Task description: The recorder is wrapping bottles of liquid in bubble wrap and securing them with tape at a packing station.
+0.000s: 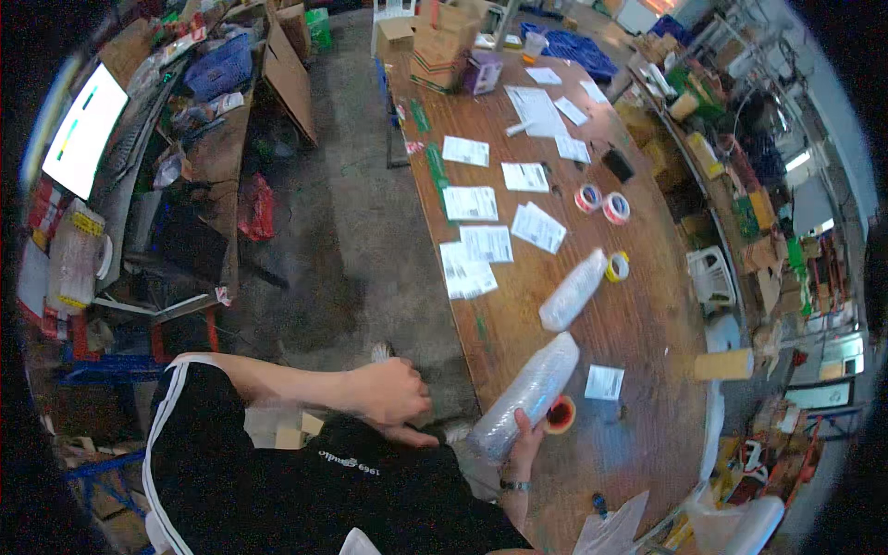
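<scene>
My right hand [525,440], with a band on its wrist, grips the lower part of a bubble-wrapped bottle-shaped package [531,395]. The package is tilted over the near left edge of the wooden table [624,333]. Beside my right fingers sits a tape roll [560,415] with a reddish-brown inside. My left hand [392,394] is in front of my black shirt, left of the package and apart from it. Its fingers are curled, and nothing shows in them. A second bubble-wrapped package [573,291] lies on the table beyond the held one.
Printed labels [470,202] lie along the table's left side. A single label [604,382], a yellow tape roll [617,266], two red-and-white tape rolls [602,204] and a black phone-like object [617,165] are also there. Cardboard boxes [444,52] stand at the far end.
</scene>
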Demonstrator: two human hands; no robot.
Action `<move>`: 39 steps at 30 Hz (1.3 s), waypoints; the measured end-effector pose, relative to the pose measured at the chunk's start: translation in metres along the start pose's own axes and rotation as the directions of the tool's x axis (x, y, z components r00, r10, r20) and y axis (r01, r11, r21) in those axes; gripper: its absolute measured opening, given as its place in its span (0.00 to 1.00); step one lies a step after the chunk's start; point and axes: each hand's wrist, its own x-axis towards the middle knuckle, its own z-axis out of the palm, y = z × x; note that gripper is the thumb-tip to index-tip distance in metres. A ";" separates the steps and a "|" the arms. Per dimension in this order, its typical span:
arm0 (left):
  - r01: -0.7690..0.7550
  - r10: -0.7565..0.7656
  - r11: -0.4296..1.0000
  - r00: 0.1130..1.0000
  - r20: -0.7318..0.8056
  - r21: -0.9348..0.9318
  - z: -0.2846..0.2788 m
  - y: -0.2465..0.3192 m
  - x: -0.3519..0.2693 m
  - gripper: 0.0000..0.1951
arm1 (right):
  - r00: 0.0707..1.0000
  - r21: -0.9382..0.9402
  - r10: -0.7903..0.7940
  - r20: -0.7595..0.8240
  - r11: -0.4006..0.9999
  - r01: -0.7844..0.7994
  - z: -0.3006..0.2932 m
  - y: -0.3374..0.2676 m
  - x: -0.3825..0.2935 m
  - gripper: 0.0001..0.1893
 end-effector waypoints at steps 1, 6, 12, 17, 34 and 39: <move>-0.005 0.005 1.000 1.000 -0.017 0.005 -0.006 -0.020 -0.007 0.39 | 0.999 0.000 0.003 0.032 1.000 -0.003 0.020 -0.006 0.002 0.40; 0.573 -0.579 0.813 0.814 0.048 0.105 0.011 -0.121 -0.048 0.44 | 0.966 0.006 0.201 0.160 0.979 -0.205 0.127 -0.008 0.021 0.35; 0.443 -0.442 0.896 0.896 -0.050 0.019 -0.022 -0.101 -0.068 0.41 | 0.927 -0.120 0.278 0.252 0.959 -0.256 0.224 -0.014 0.035 0.34; 0.754 -0.760 0.628 0.540 -0.363 -0.193 -0.087 -0.156 -0.095 0.37 | 0.875 -0.191 0.308 0.373 0.948 -0.253 0.289 -0.026 0.059 0.37; 0.768 -0.655 0.503 0.039 -0.754 -0.397 -0.318 -0.404 -0.085 0.42 | 0.798 -0.461 0.021 0.602 0.826 0.326 0.553 -0.090 0.271 0.49; 0.795 -0.538 0.590 0.255 -0.804 -0.142 -0.394 -0.503 -0.033 0.31 | 0.725 -0.329 -0.118 0.679 0.833 0.444 0.612 -0.148 0.341 0.58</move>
